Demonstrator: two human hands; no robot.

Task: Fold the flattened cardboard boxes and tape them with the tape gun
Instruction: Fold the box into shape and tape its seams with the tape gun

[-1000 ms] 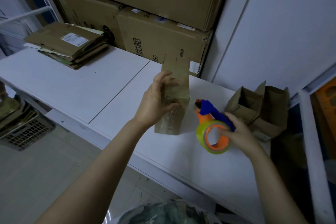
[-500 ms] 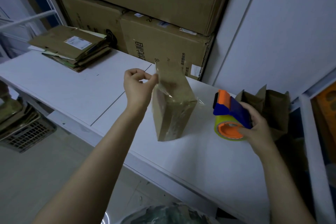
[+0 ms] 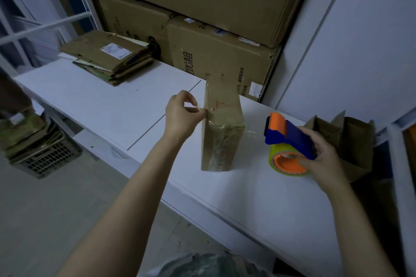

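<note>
— How was the light?
— Dim and bluish; the white tabletop (image 3: 108,101) was the brightest surface, shadows soft.
— Sharpness?
— Slightly soft throughout, straight lines bowing toward the edges.

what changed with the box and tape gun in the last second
The left hand let go of the front of the box and now pinches at its upper left edge, where the tape wraps over. The right hand drew the tape gun rightward, clear of the box. The box still stands on end on the table, and the right hand holds the tape gun as before.
</note>
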